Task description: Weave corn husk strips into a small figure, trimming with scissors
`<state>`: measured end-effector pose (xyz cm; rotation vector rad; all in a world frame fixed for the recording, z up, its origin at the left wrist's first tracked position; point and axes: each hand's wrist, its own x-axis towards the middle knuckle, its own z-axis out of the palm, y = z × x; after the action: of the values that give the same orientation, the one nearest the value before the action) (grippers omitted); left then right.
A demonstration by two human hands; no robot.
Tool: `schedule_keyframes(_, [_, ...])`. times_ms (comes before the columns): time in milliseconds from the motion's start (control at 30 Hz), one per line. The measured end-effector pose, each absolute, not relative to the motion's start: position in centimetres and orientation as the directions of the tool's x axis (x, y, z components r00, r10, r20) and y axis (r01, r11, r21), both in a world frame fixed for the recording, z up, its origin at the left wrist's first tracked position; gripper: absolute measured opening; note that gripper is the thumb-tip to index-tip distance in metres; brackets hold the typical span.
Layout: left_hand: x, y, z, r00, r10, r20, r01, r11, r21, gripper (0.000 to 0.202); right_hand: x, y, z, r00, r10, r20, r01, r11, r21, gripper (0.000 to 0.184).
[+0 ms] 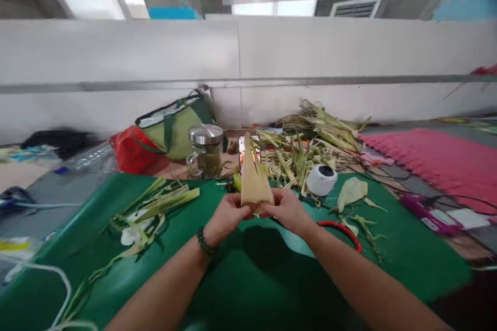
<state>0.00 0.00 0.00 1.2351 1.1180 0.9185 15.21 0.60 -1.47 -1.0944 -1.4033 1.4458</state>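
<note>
Between both hands a pale yellow corn husk (254,182) stands up, its pointed tip away from me and its broad end toward me. My left hand (232,212), with a dark beaded bracelet (205,242) at the wrist, pinches the lower left corner. At the lower right corner my right hand (285,209) pinches it the same way. Behind the husk, a phone (242,146) with a lit screen is partly covered. Loose husk strips (166,204) lie on the green mat (233,289) to the left.
A lidded glass mug (205,152) and a green bag (174,126) stand behind. A heap of husks (326,126) lies at the back right, near a white round device (321,180). A red ring-shaped handle (344,232) rests beside my right forearm. A pink cloth (442,160) spreads further right.
</note>
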Motion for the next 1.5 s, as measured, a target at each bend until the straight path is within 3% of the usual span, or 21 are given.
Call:
schedule_keyframes(867, [-0.3,0.0,-0.2,0.266,0.960,-0.086,0.132,0.052,0.990,0.014,15.5,0.5,-2.5,-0.242,0.970,0.025,0.322,0.105,-0.941,0.009])
schedule_keyframes(1133, [-0.6,0.2,-0.9,0.275,0.960,-0.051,0.201,-0.005,0.980,0.023,15.4,0.6,-2.7,-0.246,0.968,0.050,0.355,0.138,-0.924,0.009])
schedule_keyframes(1500, [-0.3,-0.4,0.0,0.239,0.971,-0.019,0.308,-0.057,0.950,0.018,15.5,0.0,-2.9,-0.282,0.951,0.126,0.381,0.231,-0.895,0.010])
